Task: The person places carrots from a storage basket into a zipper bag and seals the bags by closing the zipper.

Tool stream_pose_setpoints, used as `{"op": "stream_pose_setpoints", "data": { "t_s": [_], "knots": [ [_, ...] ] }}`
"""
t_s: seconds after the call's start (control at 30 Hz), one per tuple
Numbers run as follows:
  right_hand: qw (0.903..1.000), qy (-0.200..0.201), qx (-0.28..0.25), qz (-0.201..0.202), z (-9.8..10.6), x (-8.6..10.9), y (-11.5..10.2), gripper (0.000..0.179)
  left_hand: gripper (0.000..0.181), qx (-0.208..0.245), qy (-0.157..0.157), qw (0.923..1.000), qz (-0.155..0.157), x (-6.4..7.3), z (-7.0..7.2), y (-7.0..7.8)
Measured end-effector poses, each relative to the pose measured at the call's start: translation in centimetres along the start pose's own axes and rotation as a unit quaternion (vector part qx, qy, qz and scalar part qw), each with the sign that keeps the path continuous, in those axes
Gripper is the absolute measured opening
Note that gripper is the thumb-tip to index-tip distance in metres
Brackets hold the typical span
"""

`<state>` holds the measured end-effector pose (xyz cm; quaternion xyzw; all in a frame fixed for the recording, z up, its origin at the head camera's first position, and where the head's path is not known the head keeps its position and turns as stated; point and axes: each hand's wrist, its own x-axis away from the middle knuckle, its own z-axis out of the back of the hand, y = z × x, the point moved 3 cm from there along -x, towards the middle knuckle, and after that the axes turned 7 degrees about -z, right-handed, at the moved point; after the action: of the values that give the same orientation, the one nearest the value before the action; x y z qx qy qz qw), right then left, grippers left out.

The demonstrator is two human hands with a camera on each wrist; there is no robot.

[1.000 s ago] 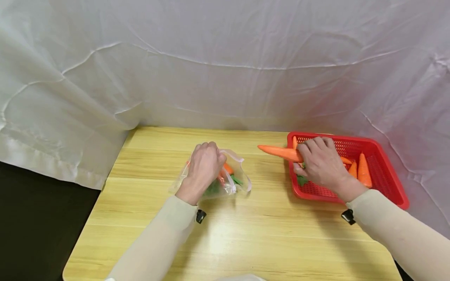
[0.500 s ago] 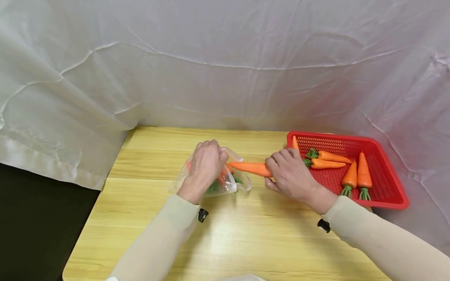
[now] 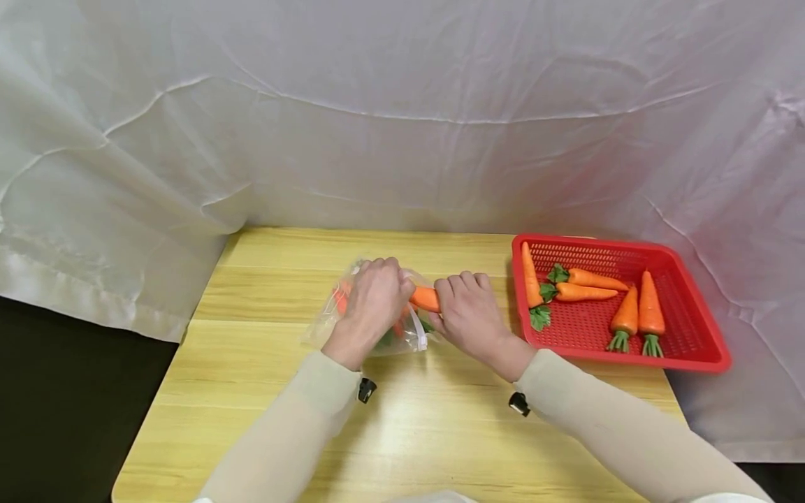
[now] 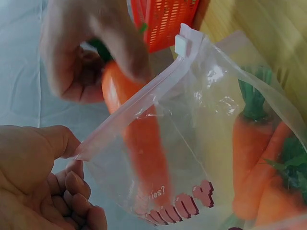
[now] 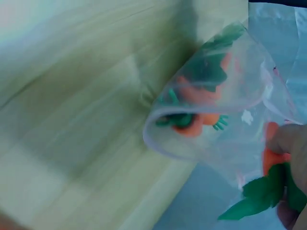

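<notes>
My left hand (image 3: pixel 377 297) pinches the rim of a clear zip bag (image 4: pixel 192 143) between thumb and fingers, holding its mouth apart. Several carrots with green tops, such as one carrot (image 4: pixel 249 158), lie inside the bag. My right hand (image 3: pixel 468 311) grips another carrot (image 3: pixel 425 299) near its leafy end. In the left wrist view that carrot's tapered part shows through the bag's clear wall, its tip pointing down into the bag. Green leaves (image 5: pixel 261 196) stick out beside my right fingers in the right wrist view.
A red perforated basket (image 3: pixel 698 318) stands at the right of the wooden table (image 3: pixel 264 405), with several carrots in it, two of them upright-pointing at its right side (image 3: pixel 650 307). A pale curtain (image 3: pixel 402 154) hangs behind the table.
My right hand has carried the carrot leftward from the basket to the bag's mouth, and the carrot's front part is now at the bag. My left hand has stayed nearly in place on the bag.
</notes>
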<state>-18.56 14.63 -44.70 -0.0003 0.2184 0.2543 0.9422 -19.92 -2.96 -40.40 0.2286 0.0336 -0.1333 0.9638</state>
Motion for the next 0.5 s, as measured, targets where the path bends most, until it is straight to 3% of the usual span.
{"op": "stream_pose_setpoints", "data": {
  "t_s": [0.17,0.3,0.5],
  "knots": [
    [0.9979,0.044,-0.036,-0.03,-2.0,-0.2,-1.2,0.043,0.018,-0.024,-0.007,0.9995,-0.021,0.0,-0.2,0.3],
    [0.9952,0.082,-0.049,-0.022,-3.6,-0.1,-1.8,0.037,0.018,-0.022,-0.004,0.9995,-0.022,0.0,-0.3,0.4],
    [0.9963,0.072,-0.037,-0.029,-4.6,-0.4,-2.2,0.032,0.015,-0.011,0.005,0.9999,-0.007,-0.1,-0.3,0.4]
  ]
}}
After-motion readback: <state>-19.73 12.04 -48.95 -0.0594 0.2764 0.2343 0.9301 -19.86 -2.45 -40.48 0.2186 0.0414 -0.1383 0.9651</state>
